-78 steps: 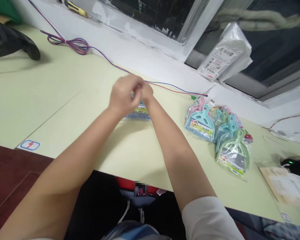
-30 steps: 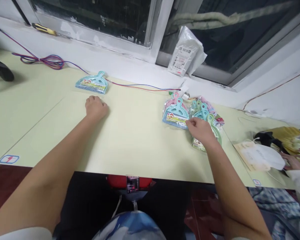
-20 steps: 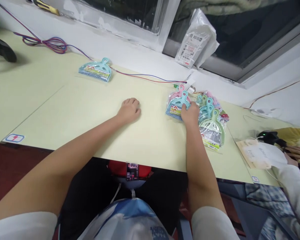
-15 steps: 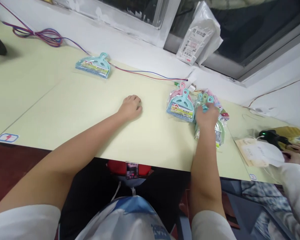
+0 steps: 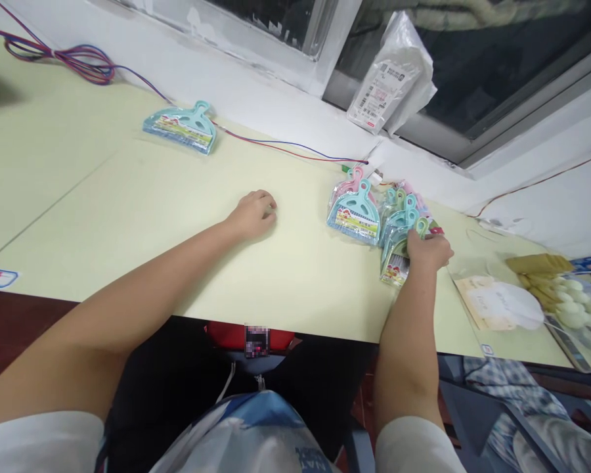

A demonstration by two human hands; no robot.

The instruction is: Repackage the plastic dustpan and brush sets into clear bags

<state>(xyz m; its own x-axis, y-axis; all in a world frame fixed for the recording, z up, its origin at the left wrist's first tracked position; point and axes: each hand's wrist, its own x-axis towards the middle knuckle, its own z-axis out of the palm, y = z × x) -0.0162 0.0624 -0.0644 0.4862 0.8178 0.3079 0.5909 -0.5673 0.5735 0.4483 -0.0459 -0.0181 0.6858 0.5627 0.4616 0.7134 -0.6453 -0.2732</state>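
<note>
My right hand (image 5: 429, 251) is closed at the right edge of a green packaged dustpan-and-brush set (image 5: 398, 263), the front one of an overlapping stack. Its fingers hide part of that set. Behind it in the stack lie blue sets (image 5: 404, 215) and more handles. Just left of these, a blue set (image 5: 355, 215) lies over a pink set (image 5: 353, 176), both in clear wrap with a printed label. My left hand (image 5: 254, 213) rests on the tabletop, holding nothing, loosely curled with thumb and fingers apart.
Another packaged blue dustpan set (image 5: 181, 126) lies at the back left. A bundled red-and-blue cable (image 5: 83, 62) runs along the wall. A plastic-wrapped package (image 5: 391, 79) leans at the window. To the right are a tagged card (image 5: 487, 302) and a bag of pale round items (image 5: 574, 305).
My right hand has moved right and slightly nearer, from over the stack's handles to the green set's edge. My left hand stays on the table. At far right, a co-worker's hands have left view.
</note>
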